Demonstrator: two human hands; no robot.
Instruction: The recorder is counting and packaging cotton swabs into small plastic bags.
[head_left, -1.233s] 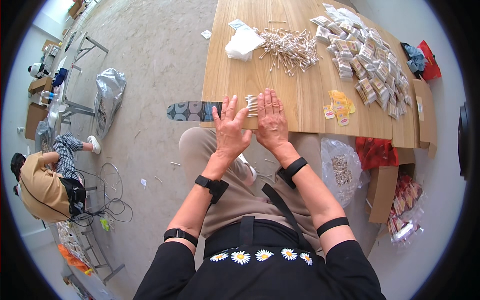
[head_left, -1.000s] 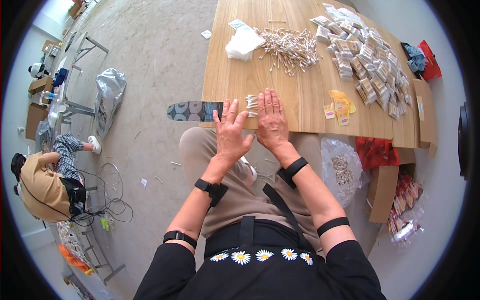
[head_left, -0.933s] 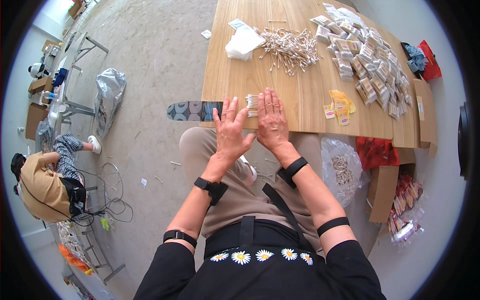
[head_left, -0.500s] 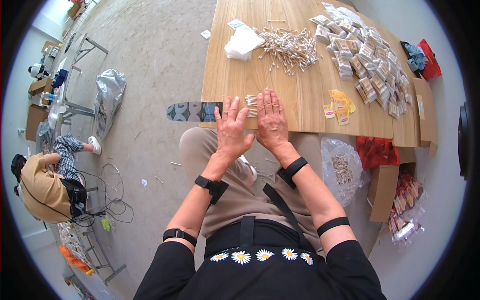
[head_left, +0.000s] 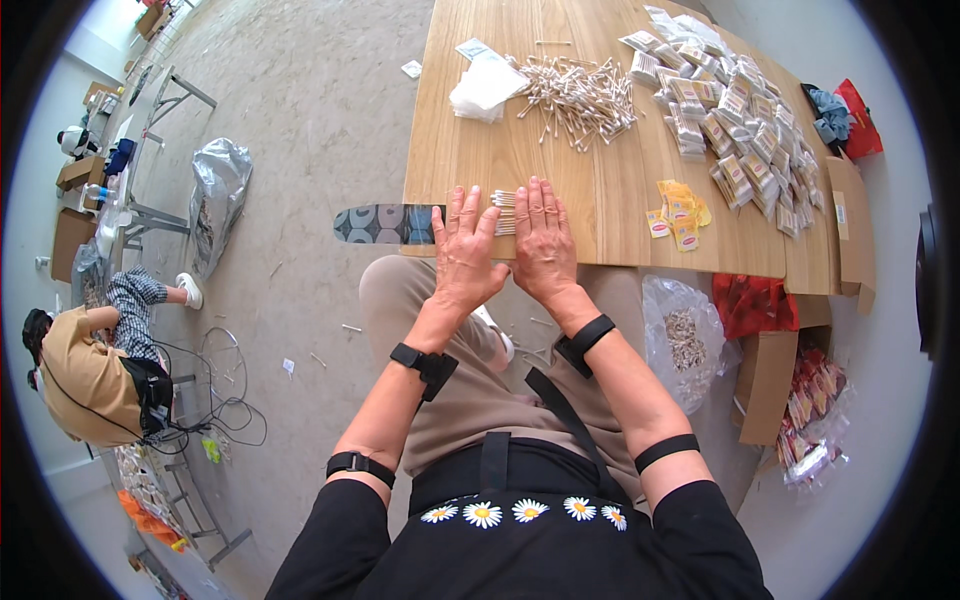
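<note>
Both hands rest palm down at the near edge of the wooden table (head_left: 600, 185). Between them lies a small row of cotton swabs (head_left: 505, 212), partly covered by the fingers. My left hand (head_left: 466, 245) has its fingers stretched out, with the index finger against the row's left side. My right hand (head_left: 545, 235) lies flat along the right side, fingers straight and close together. Under the left fingers runs a dark patterned strip (head_left: 385, 224) that sticks out past the table's left edge.
Farther back are a heap of loose swabs (head_left: 580, 100), clear bags (head_left: 485, 90) and a large pile of packed swabs (head_left: 745, 130). Yellow labels (head_left: 680, 212) lie at right. Beside my right knee hangs a plastic bag (head_left: 685, 335), near a cardboard box (head_left: 768, 385). Another person (head_left: 95, 375) sits far left.
My left hand has shifted slightly to the right, its fingers closer to the swabs and a little farther forward. The right hand has hardly moved.
</note>
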